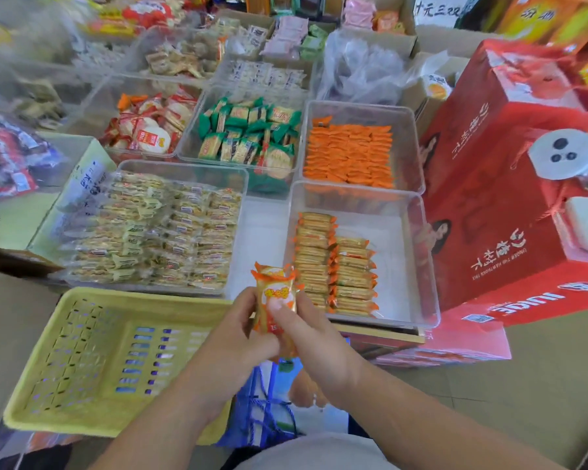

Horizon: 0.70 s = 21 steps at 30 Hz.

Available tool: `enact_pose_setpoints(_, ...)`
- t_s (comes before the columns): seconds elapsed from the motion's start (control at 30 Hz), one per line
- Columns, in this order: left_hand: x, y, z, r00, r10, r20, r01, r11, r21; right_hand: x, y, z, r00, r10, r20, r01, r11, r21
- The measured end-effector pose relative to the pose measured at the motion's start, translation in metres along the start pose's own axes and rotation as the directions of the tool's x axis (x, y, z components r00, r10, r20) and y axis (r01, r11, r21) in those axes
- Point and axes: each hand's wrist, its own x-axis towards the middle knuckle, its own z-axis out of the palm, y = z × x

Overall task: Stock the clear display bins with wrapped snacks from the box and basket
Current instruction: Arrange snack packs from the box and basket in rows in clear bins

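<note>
Ahead of us, clear bins of wrapped snacks crowd a shop display. At our right stands a big red carton; at lower left, a yellow basket. Our left hand and right hand both pinch one orange snack pack, just short of the half-filled nearest bin.

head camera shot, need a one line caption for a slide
One orange-wrapped snack held by the left hand and right hand before a partly filled clear bin, yellow basket at left.
</note>
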Motion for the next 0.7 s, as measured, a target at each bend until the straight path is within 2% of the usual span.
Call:
enact_pose_setpoints(0.13, 0.024, 0.008, 0.059, 0.994, 0.011, -0.107, -0.024, 0.993, -0.119, 0.002, -0.001, -0.047, 0.997, -0.066, -0.027, 0.068, 0.996, 0.054)
enact_pose_setpoints(0.17, 0.035, 0.010, 0.073, 0.988, -0.004, -0.153, -0.023, 0.985, -0.173, 0.003, -0.001, -0.058, 0.995, -0.091, -0.042, 0.093, 0.994, 0.051)
enact_pose_setpoints(0.27, 0.041, 0.007, 0.098, 0.985, 0.017, -0.171, -0.082, 0.922, -0.379, 0.005, 0.002, -0.083, 0.990, -0.124, -0.067, 0.127, 0.991, 0.052)
enact_pose_setpoints(0.37, 0.050, 0.020, 0.125, 0.958, -0.155, -0.241, 0.000, 0.841, -0.541, 0.009, 0.008, -0.097, 0.991, -0.130, -0.025, 0.131, 0.991, 0.032)
enact_pose_setpoints(0.47, 0.049, 0.023, 0.135, 0.957, -0.103, -0.272, -0.033, 0.890, -0.454, 0.013, 0.013, -0.100, 0.983, -0.184, 0.021, 0.185, 0.981, -0.060)
enact_pose_setpoints(0.53, 0.052, 0.026, 0.137, 0.936, -0.126, -0.328, -0.016, 0.918, -0.397, 0.017, 0.016, -0.101, 0.982, -0.181, 0.062, 0.186, 0.977, -0.100)
enact_pose_setpoints(0.63, 0.052, 0.027, 0.129, 0.933, -0.183, -0.310, 0.078, 0.944, -0.321, 0.023, 0.015, -0.110, 0.979, -0.141, 0.147, 0.161, 0.977, -0.141)
enact_pose_setpoints(0.7, 0.050, 0.028, 0.121, 0.930, -0.244, -0.275, 0.146, 0.931, -0.335, 0.027, 0.010, -0.118, 0.968, -0.119, 0.220, 0.161, 0.970, -0.182)
